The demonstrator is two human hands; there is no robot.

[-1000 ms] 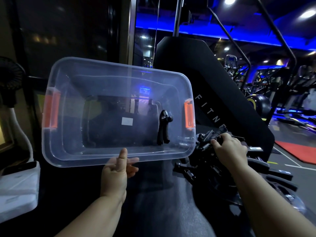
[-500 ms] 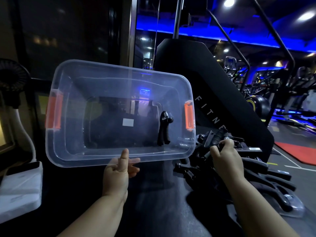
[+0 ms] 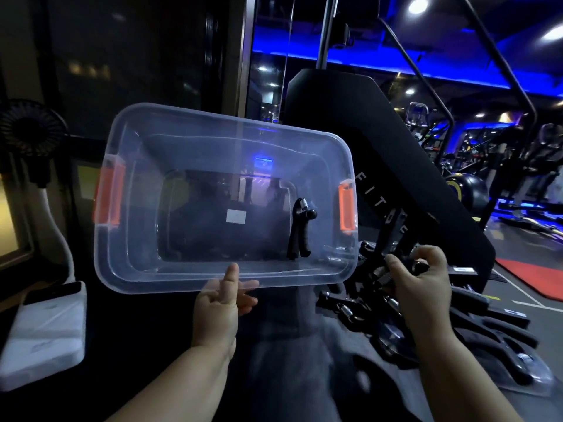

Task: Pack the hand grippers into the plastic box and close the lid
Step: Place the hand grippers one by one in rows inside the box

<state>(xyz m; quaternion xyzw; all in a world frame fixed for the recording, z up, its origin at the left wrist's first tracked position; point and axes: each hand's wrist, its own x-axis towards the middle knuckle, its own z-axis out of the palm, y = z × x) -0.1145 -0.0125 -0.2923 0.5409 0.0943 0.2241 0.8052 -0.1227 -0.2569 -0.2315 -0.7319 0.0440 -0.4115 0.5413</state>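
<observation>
Black spring hand gripper (image 3: 299, 232) sits inside the clear plastic box with orange side latches (image 3: 128, 263), right end, handles pointing to the near wall; box is tipped with its open side facing the camera. Box's far wall and base are see-through, so dark shapes behind bleed in and are hard to read; a small white label (image 3: 236, 216) shows on the base. Loose pile of black hand grippers (image 3: 359, 306) lies to the right on the dark surface, dim and tangled, individual count unreadable, right part cut by the frame. Left side: white padded block (image 3: 45, 327) and a black round fan (image 3: 29, 129), both partly cropped. Far behind the box stands a black gym machine panel with white lettering (image 3: 380, 166), letters partly hidden by the box rim. Left hand (image 3: 221, 303) pinches the box's near rim, thumb up over the edge, fingers behind it. Right hand (image 3: 417, 278) is curled closed around one gripper lifted off the pile, just right of the box; item mostly hidden by the fingers.
</observation>
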